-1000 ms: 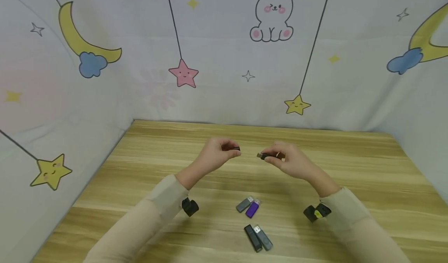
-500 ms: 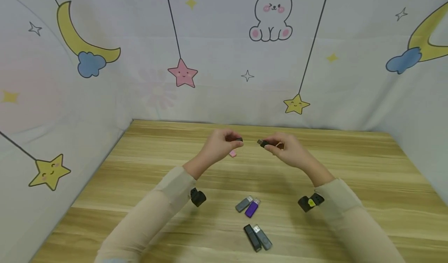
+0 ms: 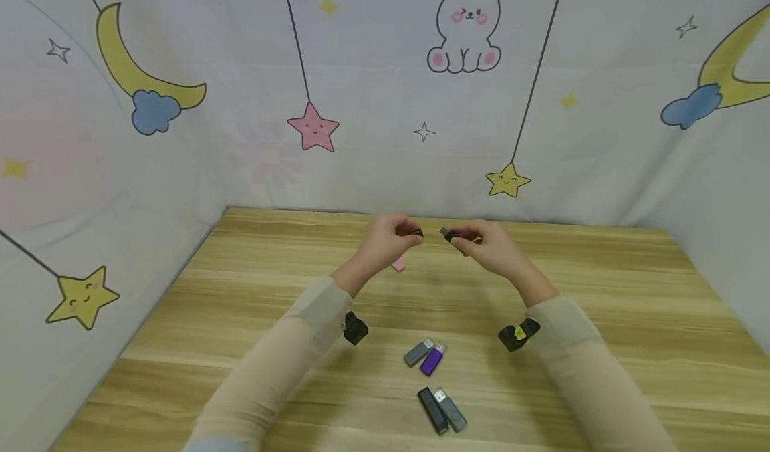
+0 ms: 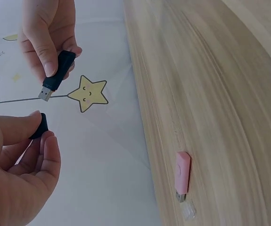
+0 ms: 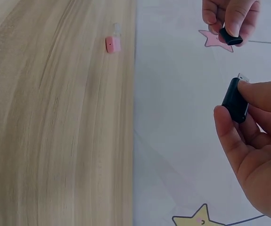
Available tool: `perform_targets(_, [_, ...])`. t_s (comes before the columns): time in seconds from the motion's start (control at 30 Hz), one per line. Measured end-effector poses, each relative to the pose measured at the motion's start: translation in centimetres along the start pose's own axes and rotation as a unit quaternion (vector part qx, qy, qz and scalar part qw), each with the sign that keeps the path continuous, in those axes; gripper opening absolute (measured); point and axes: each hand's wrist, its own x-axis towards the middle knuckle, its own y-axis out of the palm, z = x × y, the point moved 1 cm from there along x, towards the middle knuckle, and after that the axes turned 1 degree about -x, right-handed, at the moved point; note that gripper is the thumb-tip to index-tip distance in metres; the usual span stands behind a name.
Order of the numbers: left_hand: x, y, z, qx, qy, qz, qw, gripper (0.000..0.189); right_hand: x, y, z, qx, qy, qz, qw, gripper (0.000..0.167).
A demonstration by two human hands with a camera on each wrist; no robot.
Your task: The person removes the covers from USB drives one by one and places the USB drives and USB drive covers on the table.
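Above the desk (image 3: 289, 271), the left grip (image 3: 385, 239) pinches a small black cap (image 4: 41, 128), the right grip (image 3: 494, 243) a black USB stick (image 4: 61, 68), just apart. Loosened fingers could drop so tiny a cap; mismatched tilt could scrape the bare plug (image 4: 45, 93).

We take this for a recording booth built round a table (image 3: 265, 271), its top showing wood grain. White cloth (image 3: 379, 178) walls it in behind and on both sides, and the creases tell us it is fabric. It is printed in nursery fashion: a winking rabbit (image 3: 464, 41), a moon (image 3: 119, 54) with a cloud (image 3: 155, 112) at its lower edge, and smiling stars (image 3: 313, 129) on drawn strings (image 3: 296, 36). From those alone we might think of a child's room, but the black wrist cameras (image 3: 355, 329) suggest filming. Whether home, office or studio lies beyond the cloth, we cannot tell.
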Motion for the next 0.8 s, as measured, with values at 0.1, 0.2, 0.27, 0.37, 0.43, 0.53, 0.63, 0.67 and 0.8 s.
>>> perform_targets(0.1, [0.4,0.4,0.1,0.000,0.001,-0.002,1.0000,0.020,0.4,0.0,-0.3,-0.001,0.010,-0.003,0.9999,0.029])
perform_targets(0.2, [0.8,0.7,0.3,0.004,0.000,-0.004,1.0000,0.019,0.7,0.1,-0.6,0.002,0.008,-0.005,1.0000,0.030])
perform_targets(0.27, [1.0,0.9,0.5,0.007,-0.005,-0.003,1.0000,0.019,1.0,0.2,-0.8,0.006,0.009,-0.006,0.9999,0.031])
perform_targets(0.37, [1.3,1.3,0.8,0.010,-0.013,-0.003,0.9999,0.018,1.3,0.5,-1.2,0.010,0.018,-0.005,0.9998,0.033])
perform_targets(0.43, [1.6,1.5,1.1,0.009,-0.019,-0.004,0.9998,0.019,1.6,0.7,-1.4,0.016,0.029,-0.005,0.9994,0.034])
perform_targets(0.53, [2.0,1.8,1.4,0.008,-0.024,-0.004,0.9997,0.019,1.9,1.0,-1.6,0.026,0.046,-0.004,0.9986,0.034])
perform_targets(0.63, [2.3,2.1,1.6,-0.002,-0.034,0.000,0.9994,0.019,2.2,1.4,-1.8,0.031,0.057,-0.003,0.9979,0.033])
perform_targets(0.67, [2.4,2.2,1.7,-0.007,-0.039,0.002,0.9992,0.019,2.3,1.5,-1.9,0.034,0.059,-0.003,0.9977,0.032])
perform_targets(0.8, [2.8,2.4,2.0,-0.020,-0.056,0.006,0.9982,0.019,2.8,1.9,-2.3,0.047,0.063,-0.002,0.9969,0.031])
